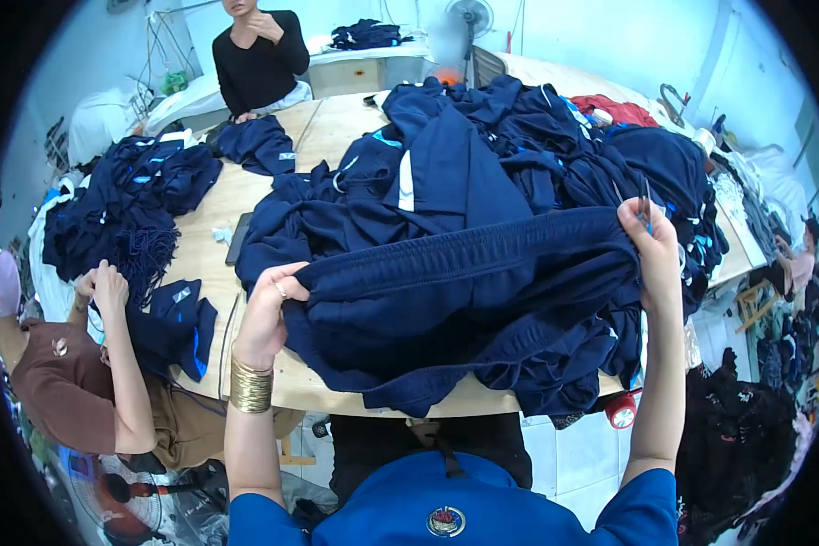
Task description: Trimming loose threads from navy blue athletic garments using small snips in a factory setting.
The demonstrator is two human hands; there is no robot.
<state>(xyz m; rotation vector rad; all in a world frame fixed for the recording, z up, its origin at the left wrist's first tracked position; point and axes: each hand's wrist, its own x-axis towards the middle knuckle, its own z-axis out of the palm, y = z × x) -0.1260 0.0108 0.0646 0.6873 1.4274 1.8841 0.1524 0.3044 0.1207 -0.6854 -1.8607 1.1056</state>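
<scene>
A navy garment with a gathered elastic waistband (464,255) is stretched wide in front of me, its opening facing me. My left hand (266,314), with a ring and gold bangles at the wrist, is closed on the left end of the band. On the right end my right hand (655,250) pinches the band. Small metal thread snips (645,193) stick up out of that same hand, blades pointing away. Beyond the garment rises a big heap of navy clothes (464,164) with white stripes. The garment's lower part merges with navy cloth below, so its edge is hard to tell.
Around the heap runs a wooden table (309,387). At the left, a co-worker in brown (73,382) sits by another navy pile (118,209); across stands a person in black (259,59). Dark clothes (733,446) lie on the floor at right. A fan (118,500) is lower left.
</scene>
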